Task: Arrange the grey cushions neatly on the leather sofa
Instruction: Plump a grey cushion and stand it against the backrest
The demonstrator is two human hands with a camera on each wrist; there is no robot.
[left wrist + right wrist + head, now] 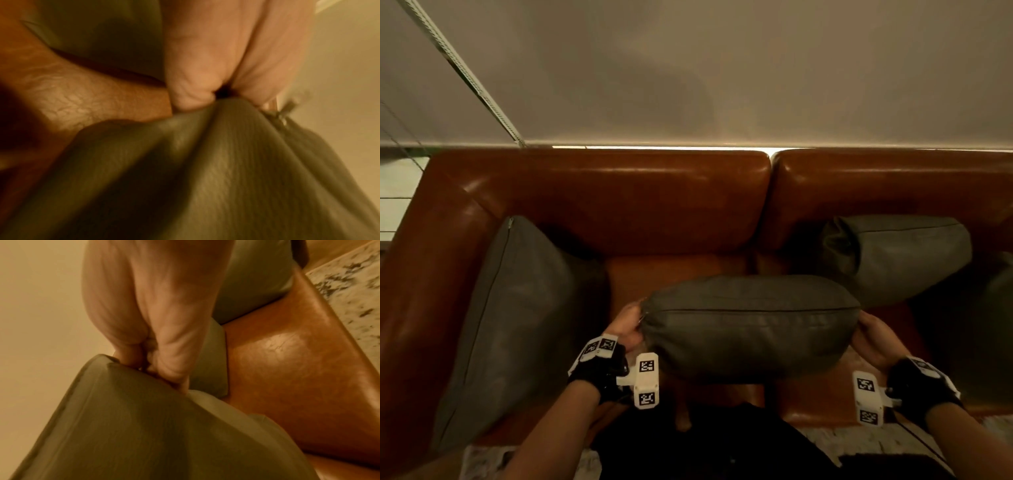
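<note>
We see, leftmost, a grey cushion (517,318) leaning against the leather sofa's (599,198) armrest. Bare seat (674,267) lies open beside it. Our left hand (627,330) pinches one corner of the held cushion (750,325), our right hand (873,337) the opposite corner, above the seat's front edge. Just behind, rightward, a third cushion (900,257) rests against the backrest, crowding that side.

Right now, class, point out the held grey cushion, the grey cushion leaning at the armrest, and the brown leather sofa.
held grey cushion (750,325), head view, front face.
grey cushion leaning at the armrest (517,318), head view, face.
brown leather sofa (619,198), head view, backrest.
</note>
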